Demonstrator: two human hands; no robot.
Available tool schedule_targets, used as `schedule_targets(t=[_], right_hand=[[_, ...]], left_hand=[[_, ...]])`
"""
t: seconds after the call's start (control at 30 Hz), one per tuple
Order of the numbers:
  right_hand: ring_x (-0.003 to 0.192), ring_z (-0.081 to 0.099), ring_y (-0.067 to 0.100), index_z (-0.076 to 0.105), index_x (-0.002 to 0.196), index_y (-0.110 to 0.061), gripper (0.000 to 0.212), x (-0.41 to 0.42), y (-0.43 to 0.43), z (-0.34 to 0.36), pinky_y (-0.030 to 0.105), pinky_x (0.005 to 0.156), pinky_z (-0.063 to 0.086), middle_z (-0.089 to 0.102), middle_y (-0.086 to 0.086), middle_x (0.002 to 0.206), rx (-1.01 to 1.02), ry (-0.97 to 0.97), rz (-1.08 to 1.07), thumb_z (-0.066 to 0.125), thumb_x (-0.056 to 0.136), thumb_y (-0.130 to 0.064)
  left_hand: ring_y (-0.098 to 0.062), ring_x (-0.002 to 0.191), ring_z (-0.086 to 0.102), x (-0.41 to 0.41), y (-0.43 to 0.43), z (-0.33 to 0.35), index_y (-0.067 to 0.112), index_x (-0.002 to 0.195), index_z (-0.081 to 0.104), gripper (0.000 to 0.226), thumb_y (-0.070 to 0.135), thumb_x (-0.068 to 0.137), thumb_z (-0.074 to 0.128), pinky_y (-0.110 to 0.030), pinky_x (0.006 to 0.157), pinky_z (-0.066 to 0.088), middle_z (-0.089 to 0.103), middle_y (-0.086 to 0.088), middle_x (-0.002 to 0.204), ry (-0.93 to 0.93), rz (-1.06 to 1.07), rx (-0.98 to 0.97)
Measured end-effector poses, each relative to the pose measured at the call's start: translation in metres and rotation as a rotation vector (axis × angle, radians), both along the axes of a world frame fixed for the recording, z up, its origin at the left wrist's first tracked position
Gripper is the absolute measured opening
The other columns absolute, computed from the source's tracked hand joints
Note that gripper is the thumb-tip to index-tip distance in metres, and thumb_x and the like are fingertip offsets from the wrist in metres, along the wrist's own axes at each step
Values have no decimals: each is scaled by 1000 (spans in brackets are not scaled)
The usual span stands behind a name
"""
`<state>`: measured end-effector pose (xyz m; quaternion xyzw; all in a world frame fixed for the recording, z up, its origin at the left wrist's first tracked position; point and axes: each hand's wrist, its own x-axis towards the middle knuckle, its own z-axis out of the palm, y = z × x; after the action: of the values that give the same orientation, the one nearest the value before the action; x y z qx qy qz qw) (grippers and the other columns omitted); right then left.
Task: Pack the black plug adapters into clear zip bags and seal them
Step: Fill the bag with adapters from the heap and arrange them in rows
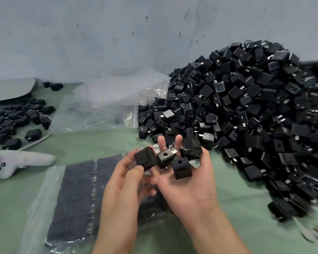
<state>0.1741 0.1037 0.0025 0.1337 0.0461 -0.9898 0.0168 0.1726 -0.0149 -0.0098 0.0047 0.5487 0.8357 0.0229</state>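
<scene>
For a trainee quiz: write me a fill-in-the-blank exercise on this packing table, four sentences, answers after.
The left hand pinches ____ black adapter.
The right hand lies palm ____, adapters resting on it.
The big loose pile lies to the ____ of both hands.
The white controller rests on the ____ table cover.
Missing words: one, up, right, green.
</scene>
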Motion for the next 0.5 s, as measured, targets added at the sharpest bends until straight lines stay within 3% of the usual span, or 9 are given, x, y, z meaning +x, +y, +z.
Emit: schedule_targets(t=[0.13, 0.27, 0.37, 0.5], right_hand=[[102, 66, 39, 69, 103, -16, 26, 15, 3, 3, 49, 95, 53, 68, 15, 123, 41, 8, 16, 67, 86, -36], [93, 68, 28, 72, 99, -18, 24, 34, 4, 2, 34, 72, 61, 71, 10, 110, 135, -21, 52, 73, 79, -30], [82, 69, 24, 76, 86, -16, 16, 47, 3, 3, 27, 56, 58, 72, 7, 101, 181, -70, 82, 71, 82, -30], [71, 65, 19, 75, 74, -14, 23, 58, -4, 5, 22, 43, 51, 69, 3, 90, 261, -166, 136, 67, 85, -33]], left_hand=[[-16, 64, 66, 17, -8, 1, 39, 93, 75, 28, 22, 76, 62, -25, 50, 52, 76, -4, 97, 32, 29, -20], [-14, 63, 68, 30, -20, 5, 26, 103, 67, 39, 13, 69, 81, -22, 48, 52, 76, -2, 90, 23, 145, -25], [-8, 62, 68, 34, -39, 9, 21, 103, 57, 20, 8, 89, 64, -20, 49, 53, 75, 3, 81, -8, 301, -30], [-4, 68, 67, 39, -87, 10, 16, 109, 53, 16, 14, 96, 62, -15, 54, 54, 68, 5, 83, -28, 490, -68]])
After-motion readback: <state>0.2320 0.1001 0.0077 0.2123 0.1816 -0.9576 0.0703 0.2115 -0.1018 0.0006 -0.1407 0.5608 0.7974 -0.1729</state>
